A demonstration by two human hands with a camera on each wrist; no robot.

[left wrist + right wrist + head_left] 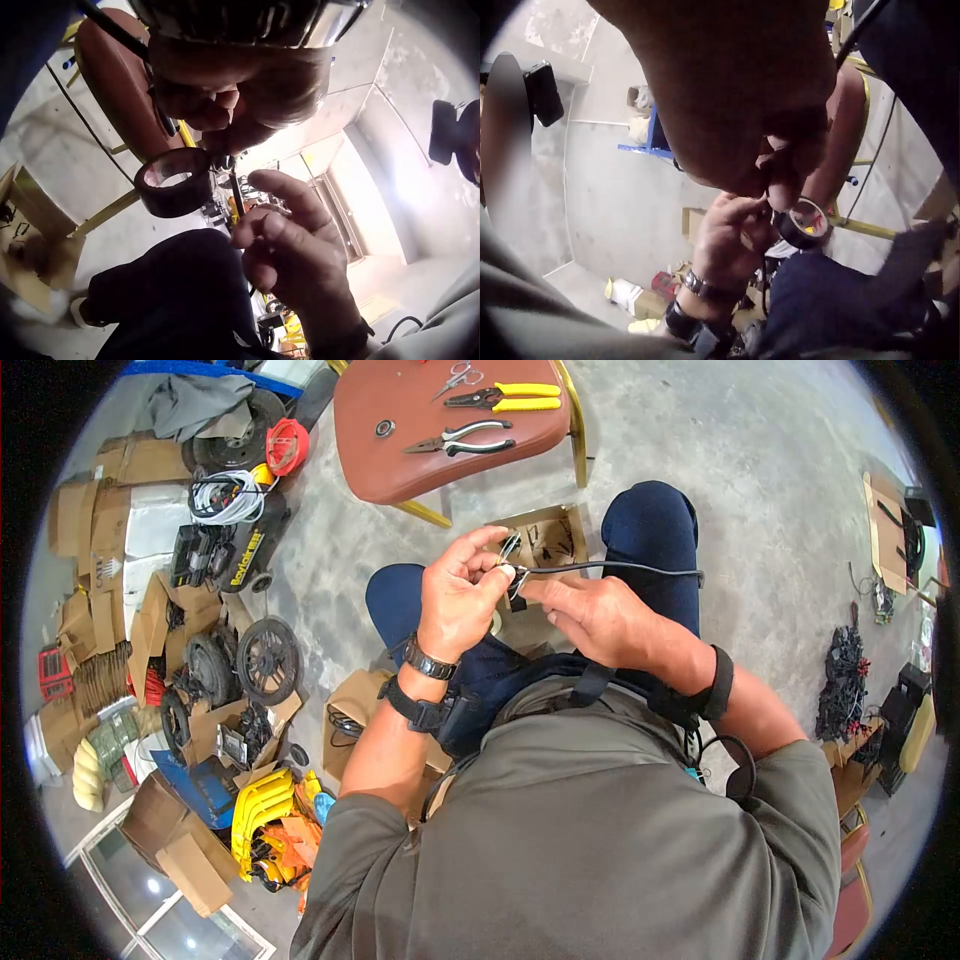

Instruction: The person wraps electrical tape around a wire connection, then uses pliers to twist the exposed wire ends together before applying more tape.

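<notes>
My left hand [455,595], with a dark watch at the wrist, pinches a black cable [620,565] near its end. Opposite it, my right hand [605,618] has curled fingers around the same cable, its fingertips close to the left thumb. A roll of black tape [176,182] hangs right beside the left fingertips in the left wrist view. That tape roll [803,224] also shows its pale core in the right wrist view. From between the hands, the cable runs off to the right over the knee. Fingers partly hide the spot where cable and tape meet.
Ahead stands a brown-red stool [400,420] bearing long-nose pliers [470,438], yellow-handled wire strippers [510,398], scissors [460,377] and a small ring [385,428]. An open cardboard box [545,525] sits between the knees. Wheels [268,660] and cartons crowd the left side.
</notes>
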